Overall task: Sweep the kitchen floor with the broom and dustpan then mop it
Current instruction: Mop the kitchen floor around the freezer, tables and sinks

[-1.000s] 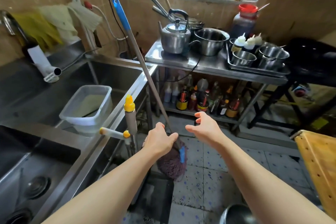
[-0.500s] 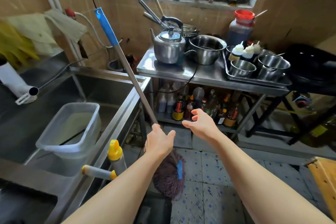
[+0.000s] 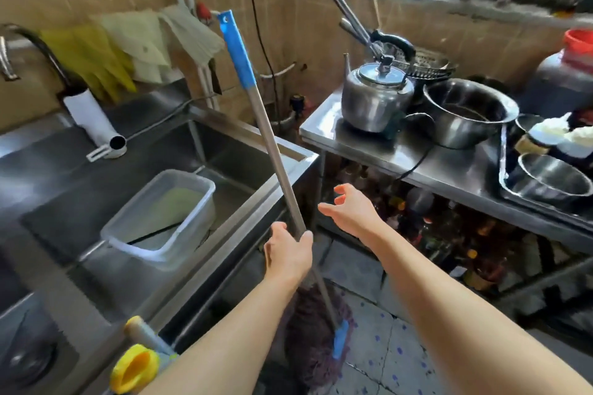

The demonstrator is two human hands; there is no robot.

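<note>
The mop (image 3: pixel 279 167) is gripped by the left hand (image 3: pixel 288 255), whose fingers are curled round the lower part of its grey shaft. The shaft is tilted, its blue grip (image 3: pixel 236 50) leaning up and away toward the tiled wall, above the far right corner of the sink (image 3: pixel 244 138). The dark, stringy mop head (image 3: pixel 313 333) is seen on the floor (image 3: pixel 382 359), just beside the sink's front edge, with a blue clamp at its base.

The right hand (image 3: pixel 353 213) is held in the air just right of the shaft, not touching it, with fingers spread and loosely bent and nothing in them.

Inside the sink a clear plastic tub (image 3: pixel 163 221) is set, near the right wall. A white tube (image 3: pixel 93 122) lies on the ledge at the sink's far left edge, and yellow gloves (image 3: pixel 86 58) are hung on the wall behind it.

On the steel desk (image 3: pixel 449 167) to the right, a kettle (image 3: pixel 375 96) stands at the far left corner, with a large steel bowl (image 3: pixel 468 112) just beside it. Bottles are crowded on the shelf under the desk; they are too blurred to be told apart.
</note>
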